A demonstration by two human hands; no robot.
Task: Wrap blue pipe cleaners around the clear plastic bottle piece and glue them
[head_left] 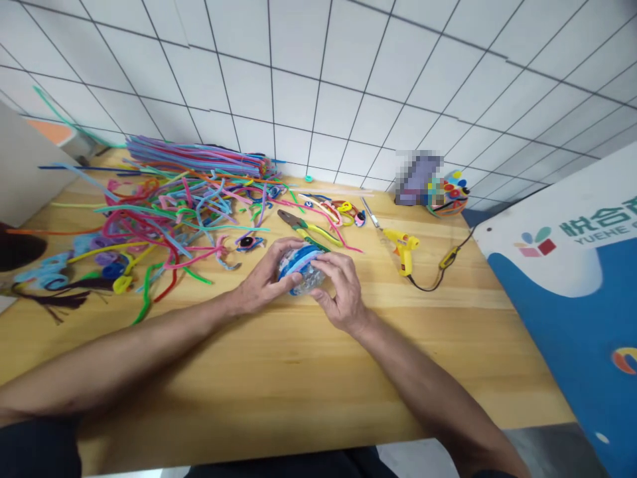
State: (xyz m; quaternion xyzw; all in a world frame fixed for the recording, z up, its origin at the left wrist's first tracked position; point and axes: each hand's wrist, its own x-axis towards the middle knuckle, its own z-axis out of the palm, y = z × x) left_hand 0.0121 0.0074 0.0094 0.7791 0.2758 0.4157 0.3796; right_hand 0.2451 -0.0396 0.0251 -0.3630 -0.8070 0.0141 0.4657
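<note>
A rounded, clear, shiny object (309, 282) with blue and lilac fuzzy strips across its top is held between both hands above the wooden table (293, 385). My left hand (266, 277) grips its left side, the thumb lying across the front. On the right side, my right hand (341, 289) has its fingers bent over the strips and its thumb near the lower edge. Pliers (311, 232) with green and yellow handles lie just behind the object. Left of them rests a small piece with a black round centre (247, 243).
Tangled pipe cleaners (164, 219) cover the left side, with a bundle (194, 159) behind them by the tiled wall (298, 79). At the right lie a yellow glue gun (405, 249) with its cord and a bowl of colourful pieces (448, 199). A printed blue-white panel (557, 279) borders the table.
</note>
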